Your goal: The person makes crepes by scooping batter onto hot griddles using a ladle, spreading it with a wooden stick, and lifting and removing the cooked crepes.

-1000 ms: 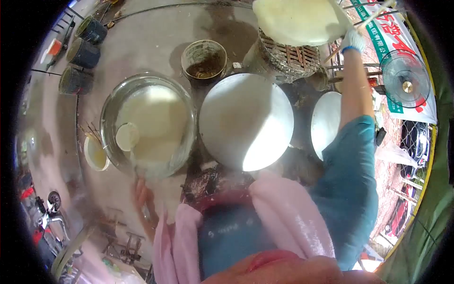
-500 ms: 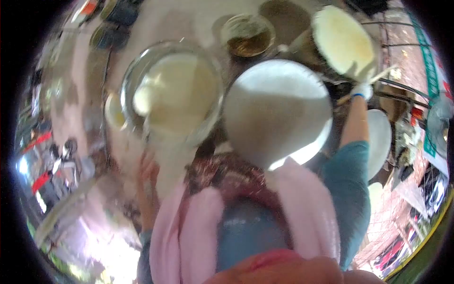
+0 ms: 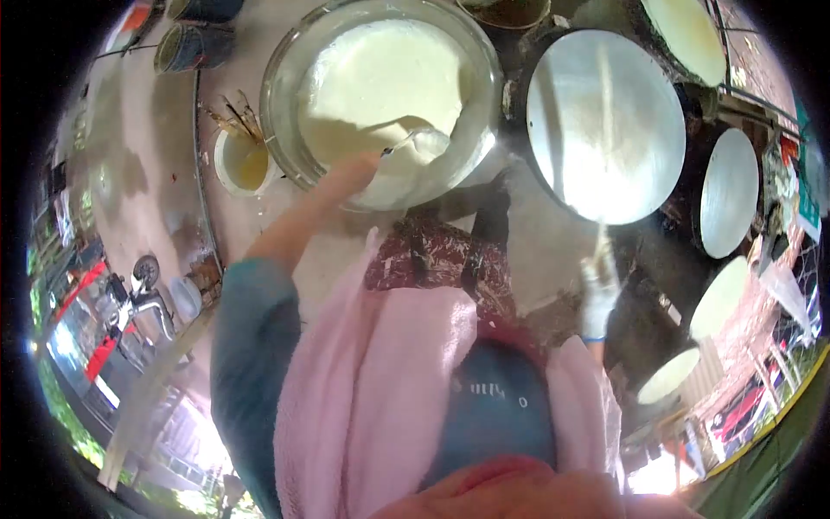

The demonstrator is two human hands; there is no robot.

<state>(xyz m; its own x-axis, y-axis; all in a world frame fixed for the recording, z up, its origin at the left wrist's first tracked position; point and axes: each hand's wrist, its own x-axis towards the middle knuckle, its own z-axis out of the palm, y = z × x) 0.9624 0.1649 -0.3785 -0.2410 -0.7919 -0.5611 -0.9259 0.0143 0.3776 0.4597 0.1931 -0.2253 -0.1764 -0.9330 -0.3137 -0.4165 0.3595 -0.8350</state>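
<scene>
My left hand (image 3: 356, 171) is closed round the handle of a ladle (image 3: 430, 138). The ladle's bowl rests in pale, creamy batter (image 3: 380, 73), near the close rim of a large metal basin (image 3: 278, 112). In a white glove, my right hand (image 3: 598, 284) is low on the right, at the near side of a round pale pan (image 3: 566, 112). Its fingers are wrapped round a light wooden stick (image 3: 604, 130), blurred, which points away from me across the pan. Whether the stick touches the pan's surface I cannot tell.
A small white bucket (image 3: 223, 177) with brushes or sticks and yellowish liquid stands left of the basin. Another round pan (image 3: 731, 195) sits at the right, with a pale-covered round (image 3: 687, 35) beyond. Dark buckets (image 3: 183, 48) stand far left. A pink towel (image 3: 402, 346) hangs over my chest.
My left hand has gone from below the basin to the ladle and gripped it. My right hand, with the stick, has come back from the far right pan towards my body. The view has shifted.
</scene>
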